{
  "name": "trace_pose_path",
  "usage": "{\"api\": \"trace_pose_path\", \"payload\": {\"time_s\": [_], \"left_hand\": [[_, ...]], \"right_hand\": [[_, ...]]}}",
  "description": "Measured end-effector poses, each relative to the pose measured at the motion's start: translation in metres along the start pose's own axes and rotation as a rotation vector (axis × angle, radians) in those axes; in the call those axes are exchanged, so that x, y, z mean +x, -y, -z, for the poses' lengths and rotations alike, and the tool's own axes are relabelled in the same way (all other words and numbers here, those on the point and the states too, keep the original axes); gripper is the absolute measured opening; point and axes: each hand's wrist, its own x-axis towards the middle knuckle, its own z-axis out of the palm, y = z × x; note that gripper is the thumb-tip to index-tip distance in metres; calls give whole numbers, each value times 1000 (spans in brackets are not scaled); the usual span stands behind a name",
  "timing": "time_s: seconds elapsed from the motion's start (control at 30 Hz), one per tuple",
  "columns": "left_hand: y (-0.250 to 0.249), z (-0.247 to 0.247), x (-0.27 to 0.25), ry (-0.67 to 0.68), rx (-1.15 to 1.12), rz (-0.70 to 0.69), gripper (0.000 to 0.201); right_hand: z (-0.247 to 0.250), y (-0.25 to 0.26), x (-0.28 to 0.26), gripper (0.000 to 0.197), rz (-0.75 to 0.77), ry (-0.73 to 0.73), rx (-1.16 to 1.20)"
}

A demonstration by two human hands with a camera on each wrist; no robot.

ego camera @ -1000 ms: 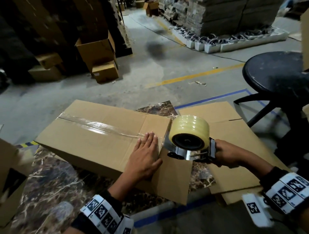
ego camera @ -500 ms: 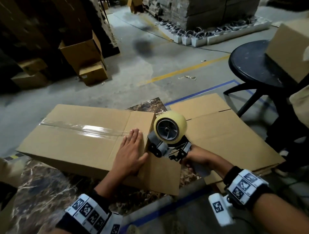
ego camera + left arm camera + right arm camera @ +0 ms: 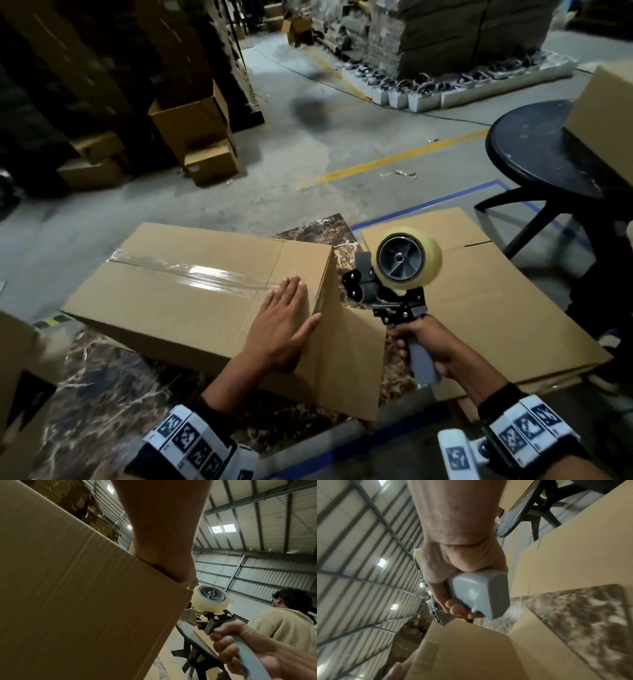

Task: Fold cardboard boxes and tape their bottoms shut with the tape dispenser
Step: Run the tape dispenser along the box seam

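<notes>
A folded brown cardboard box point(image 3: 178, 301) lies bottom-up on a marbled tabletop, with a strip of clear tape point(image 3: 191, 275) along its seam. My left hand point(image 3: 284, 322) lies flat on the box's right end, fingers straight over the tape's end. My right hand point(image 3: 424, 346) grips the grey handle of the tape dispenser point(image 3: 400, 274), held upright just off the box's right edge, its roll facing me. The left wrist view shows the box side point(image 3: 77, 601) and the dispenser point(image 3: 211, 599). The right wrist view shows the grey handle point(image 3: 479, 592) in my fist.
Flat cardboard sheets point(image 3: 496, 291) lie on the table to the right. A black round stool point(image 3: 534, 150) stands beyond them with a box point(image 3: 603, 113) on it. Another person point(image 3: 288, 616) is at the right. Open boxes point(image 3: 195, 137) and stacked cardboard sit across the concrete floor.
The dispenser came off the box's right end and turned upright, roll now facing me. My left hand stayed flat on the box. The camera tilted down slightly.
</notes>
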Motion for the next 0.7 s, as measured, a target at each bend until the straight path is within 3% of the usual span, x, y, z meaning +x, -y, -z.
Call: {"api": "trace_pose_path", "payload": {"time_s": [0.17,0.37,0.53,0.63,0.7], "left_hand": [[29,17,1,-9,-34,-12,108],[119,45,-14,-123,-112,215,119],[202,50,-62,-235,-107,405,94],[251,51,-100,-343,-144,548,82],[289,47,-132,-413,-186,631,73]], "right_hand": [[-33,43,-4,23,48,67,113],[-92,72,-11,18,119,196,53],[-171,86,-13,19,126,342,-19],[-234,90,-14,6,176,417,-109],[-281,87,-16,15,194,472,-166]]}}
